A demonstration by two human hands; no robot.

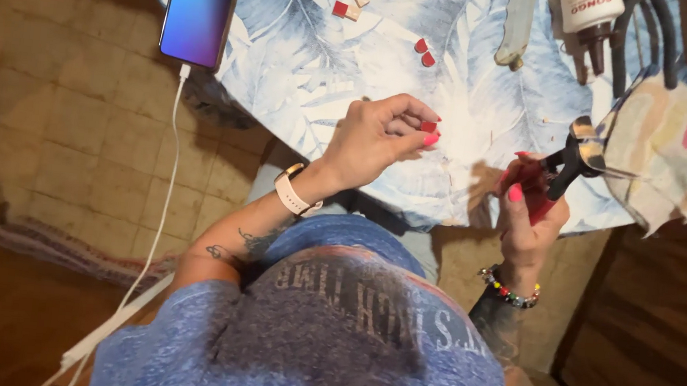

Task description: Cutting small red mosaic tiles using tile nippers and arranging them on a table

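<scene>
Left hand (379,137) fingers pinch a small red piece (428,126); right hand (528,212) grips red-handled pliers (573,157) shut over the counter (314,71); I judge piece-to-pliers alignment next.

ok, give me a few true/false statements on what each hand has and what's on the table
1. The left hand pinches a small red piece in its fingertips. True.
2. The right hand holds scissors. False: it grips red-handled pliers.
3. The phone lies on the floor. False: it lies on the leaf-print tablecloth, with a white cable plugged in.
4. More red pieces lie loose on the cloth. True.
5. The pliers' tip is at a patterned fabric piece. True.
</scene>
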